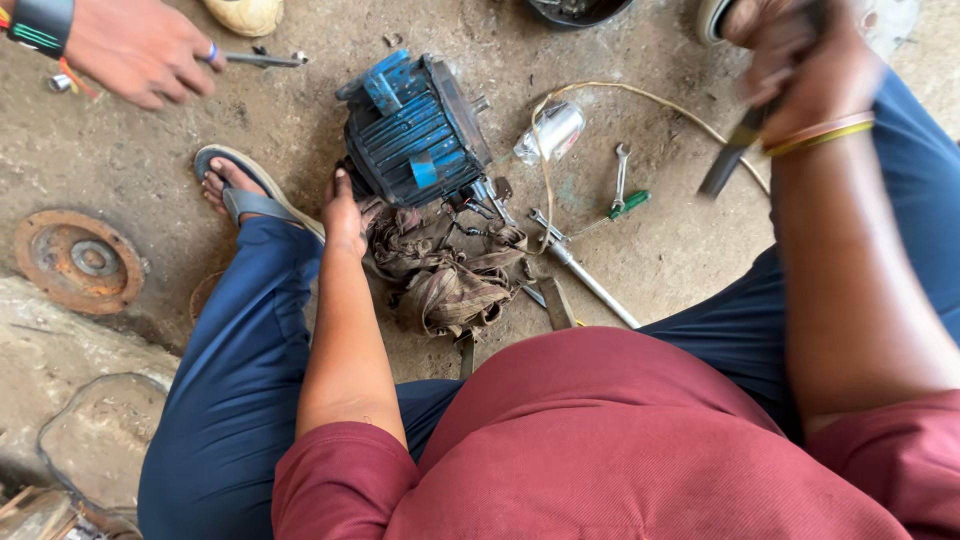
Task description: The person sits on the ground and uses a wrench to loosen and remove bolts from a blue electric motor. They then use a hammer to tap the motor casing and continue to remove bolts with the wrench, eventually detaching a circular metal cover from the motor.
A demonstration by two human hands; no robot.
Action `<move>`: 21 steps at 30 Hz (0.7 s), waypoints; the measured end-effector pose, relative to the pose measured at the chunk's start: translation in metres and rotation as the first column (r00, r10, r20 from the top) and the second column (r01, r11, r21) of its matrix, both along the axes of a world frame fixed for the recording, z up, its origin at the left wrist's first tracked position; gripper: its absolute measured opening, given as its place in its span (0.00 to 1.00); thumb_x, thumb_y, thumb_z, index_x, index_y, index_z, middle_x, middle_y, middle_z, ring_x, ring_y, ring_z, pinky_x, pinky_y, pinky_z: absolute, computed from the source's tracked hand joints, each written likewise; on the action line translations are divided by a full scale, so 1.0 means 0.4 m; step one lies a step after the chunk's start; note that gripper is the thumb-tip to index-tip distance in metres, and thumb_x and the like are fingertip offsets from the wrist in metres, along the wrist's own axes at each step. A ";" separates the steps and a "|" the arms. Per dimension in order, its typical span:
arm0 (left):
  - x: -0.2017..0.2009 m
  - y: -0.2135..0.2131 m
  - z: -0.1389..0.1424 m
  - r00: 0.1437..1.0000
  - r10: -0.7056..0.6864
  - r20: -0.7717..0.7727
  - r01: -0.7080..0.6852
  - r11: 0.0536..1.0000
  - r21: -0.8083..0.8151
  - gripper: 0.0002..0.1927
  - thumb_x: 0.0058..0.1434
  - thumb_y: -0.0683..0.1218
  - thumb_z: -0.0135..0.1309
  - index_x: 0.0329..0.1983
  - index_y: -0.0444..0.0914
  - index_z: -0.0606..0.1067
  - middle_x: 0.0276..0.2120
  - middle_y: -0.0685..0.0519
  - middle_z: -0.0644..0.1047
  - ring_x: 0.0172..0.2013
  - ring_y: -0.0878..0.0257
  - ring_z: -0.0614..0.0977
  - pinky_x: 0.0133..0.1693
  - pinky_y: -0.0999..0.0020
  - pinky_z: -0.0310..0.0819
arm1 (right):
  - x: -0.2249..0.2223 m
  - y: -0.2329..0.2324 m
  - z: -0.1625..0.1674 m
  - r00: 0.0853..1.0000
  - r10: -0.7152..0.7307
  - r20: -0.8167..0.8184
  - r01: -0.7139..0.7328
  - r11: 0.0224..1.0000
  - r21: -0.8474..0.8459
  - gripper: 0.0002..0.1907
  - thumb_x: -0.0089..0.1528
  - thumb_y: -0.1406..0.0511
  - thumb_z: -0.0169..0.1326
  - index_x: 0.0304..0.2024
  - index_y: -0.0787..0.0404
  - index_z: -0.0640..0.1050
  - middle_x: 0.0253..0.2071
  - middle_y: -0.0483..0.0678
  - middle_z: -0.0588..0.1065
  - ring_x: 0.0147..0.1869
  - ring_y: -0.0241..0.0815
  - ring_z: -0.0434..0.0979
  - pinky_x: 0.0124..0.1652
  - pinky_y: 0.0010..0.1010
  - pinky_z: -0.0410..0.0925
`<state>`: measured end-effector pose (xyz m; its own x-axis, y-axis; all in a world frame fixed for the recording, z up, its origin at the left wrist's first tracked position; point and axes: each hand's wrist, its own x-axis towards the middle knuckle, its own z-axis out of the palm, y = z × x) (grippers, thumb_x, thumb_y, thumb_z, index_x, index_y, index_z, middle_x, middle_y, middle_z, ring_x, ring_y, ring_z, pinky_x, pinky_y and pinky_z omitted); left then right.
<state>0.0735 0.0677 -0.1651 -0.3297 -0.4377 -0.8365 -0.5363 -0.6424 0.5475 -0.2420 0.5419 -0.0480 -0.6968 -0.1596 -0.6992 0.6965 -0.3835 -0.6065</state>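
Dirt floor (250,120) fills the frame. Blue finned motor (415,128) lies on its side at upper centre, wiring end toward the person, probably tipped so the terminals face up. Brown rag bundle (445,280) sits just below it, touching. Left hand (345,215) rests at the motor's lower left edge, fingers curled against housing and rag, seemingly steadying it. Right hand (800,60), upper right, raised and blurred, clenched on a dark-handled tool (735,150).

Rusty disc (78,260) at far left. Another person's hand (140,50), upper left, holds a small metal tool (262,60). Long metal bar (590,280), spanner (621,170), green-handled screwdriver (630,203) and clear bottle (552,132) lie right of the motor, beige cable (640,95) looping among them.
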 end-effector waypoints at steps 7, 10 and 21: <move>0.014 -0.032 -0.030 0.995 0.033 -0.091 -0.026 0.996 0.080 0.31 0.71 0.58 0.49 0.72 0.42 0.62 0.64 0.43 0.71 0.55 0.48 0.80 0.51 0.53 0.83 | 0.063 -0.300 -0.025 0.967 -0.220 -0.128 0.254 0.870 0.423 0.23 0.71 0.46 0.43 0.31 0.53 0.65 0.19 0.38 0.60 0.18 0.33 0.53 0.19 0.27 0.49; 0.014 -0.037 -0.030 0.992 0.116 -0.048 -0.106 0.980 0.168 0.32 0.71 0.58 0.53 0.72 0.37 0.64 0.62 0.39 0.73 0.55 0.46 0.79 0.50 0.52 0.84 | 0.319 -0.490 -0.112 0.781 0.474 0.406 -0.558 0.822 0.114 0.24 0.69 0.44 0.42 0.31 0.53 0.65 0.17 0.38 0.59 0.16 0.34 0.53 0.17 0.28 0.49; 0.024 0.016 -0.091 0.995 -0.010 0.100 0.029 0.980 -0.195 0.35 0.66 0.69 0.38 0.64 0.40 0.63 0.51 0.46 0.73 0.41 0.50 0.76 0.36 0.56 0.72 | 0.311 -0.370 -0.253 0.705 0.490 0.512 -0.553 0.832 -0.034 0.22 0.69 0.45 0.42 0.32 0.52 0.65 0.18 0.36 0.58 0.16 0.30 0.51 0.16 0.26 0.47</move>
